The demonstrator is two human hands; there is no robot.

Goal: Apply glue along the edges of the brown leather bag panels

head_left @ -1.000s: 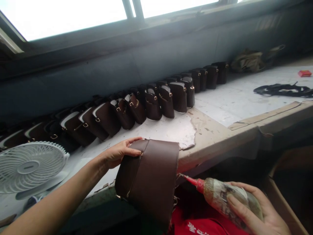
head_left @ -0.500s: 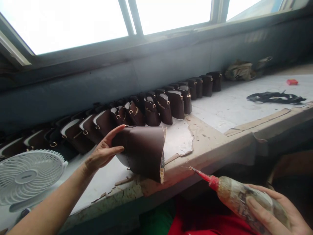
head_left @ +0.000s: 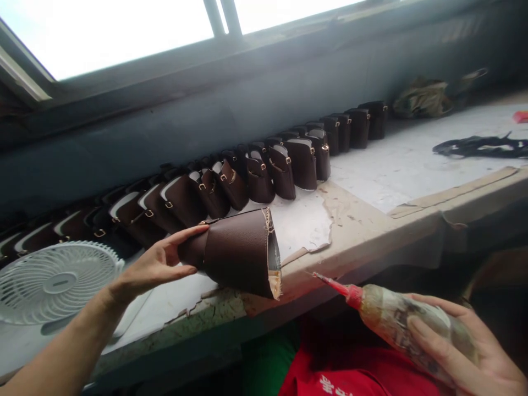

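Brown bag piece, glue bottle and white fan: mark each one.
brown bag piece (head_left: 239, 253), head view, on its leather side.
glue bottle (head_left: 396, 319), head view, on its body.
white fan (head_left: 55, 281), head view, on its grille hub.

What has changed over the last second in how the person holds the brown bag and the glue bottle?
The left hand lifted the brown bag from below the bench edge onto the bench, laid on its side. The glue bottle, nozzle near the bag before, now sits apart in the right hand. Fan and row of bags unchanged.
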